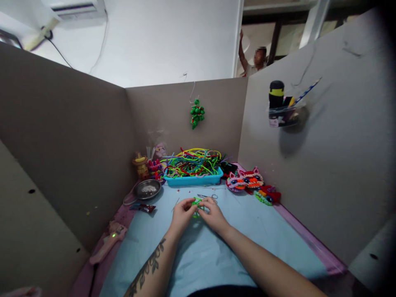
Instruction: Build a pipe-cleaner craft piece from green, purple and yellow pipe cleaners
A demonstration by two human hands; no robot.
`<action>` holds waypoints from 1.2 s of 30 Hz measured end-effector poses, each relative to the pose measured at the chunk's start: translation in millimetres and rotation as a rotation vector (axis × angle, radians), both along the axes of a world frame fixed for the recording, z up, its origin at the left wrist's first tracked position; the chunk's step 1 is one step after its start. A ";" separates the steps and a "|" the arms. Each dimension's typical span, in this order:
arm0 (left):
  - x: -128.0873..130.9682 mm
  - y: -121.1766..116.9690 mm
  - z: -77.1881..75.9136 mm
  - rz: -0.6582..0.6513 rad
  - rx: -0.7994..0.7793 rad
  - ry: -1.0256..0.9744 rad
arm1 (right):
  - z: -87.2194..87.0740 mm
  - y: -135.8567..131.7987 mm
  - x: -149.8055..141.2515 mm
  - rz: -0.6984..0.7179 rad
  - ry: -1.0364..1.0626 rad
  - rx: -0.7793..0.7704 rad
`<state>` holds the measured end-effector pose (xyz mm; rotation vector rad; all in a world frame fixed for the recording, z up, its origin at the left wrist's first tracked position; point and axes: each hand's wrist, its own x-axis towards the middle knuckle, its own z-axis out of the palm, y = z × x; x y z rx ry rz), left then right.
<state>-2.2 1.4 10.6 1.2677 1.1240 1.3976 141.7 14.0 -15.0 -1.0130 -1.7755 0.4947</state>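
Between both hands is a small bright green piece of looped cord [196,213], held just above the blue cloth [247,247]. My left hand [185,210] pinches its left side with thumb and forefinger. On the other side, my right hand [212,213] grips it with closed fingers. The fingers cover much of the piece, so its full shape is hidden. Just beyond the right hand lie scissors [214,196] on the cloth. A thin needle-like stick [175,204] shows beside the left hand.
A blue tray [193,180] heaped with coloured cords stands at the back. Knitted-looking colourful pieces [246,181] lie right of it. At left are a metal pan [147,189], a wrapper [142,207] and a pink device [108,241]. Grey partitions enclose the table; a person [255,66] stands beyond.
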 end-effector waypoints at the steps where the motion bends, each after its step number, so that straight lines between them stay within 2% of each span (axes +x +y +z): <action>1: 0.1 0.2 -0.3 -0.010 0.000 -0.007 | -0.2 -0.2 -0.4 0.005 0.008 -0.012; 9: 0.5 3.0 -5.2 -0.034 0.011 0.026 | -9.5 5.8 -1.3 0.028 0.047 -0.047; 15: -0.4 1.5 -0.5 -0.026 -0.003 0.036 | -5.2 2.5 -1.9 0.033 0.037 -0.041; 20: -1.4 3.3 -2.0 -0.028 -0.013 -0.035 | 5.7 -5.7 0.1 -0.059 -0.002 0.084; 24: -0.8 3.7 -5.2 -0.025 -0.030 -0.078 | 11.5 -13.6 -0.3 -0.091 -0.119 0.214; 27: 0.0 3.2 -5.4 -0.029 -0.047 -0.114 | 10.8 -15.8 -2.1 -0.077 -0.165 0.228; 36: -3.0 6.2 -7.0 0.057 -0.027 -0.160 | 2.8 -11.6 -2.0 -0.130 -0.128 0.196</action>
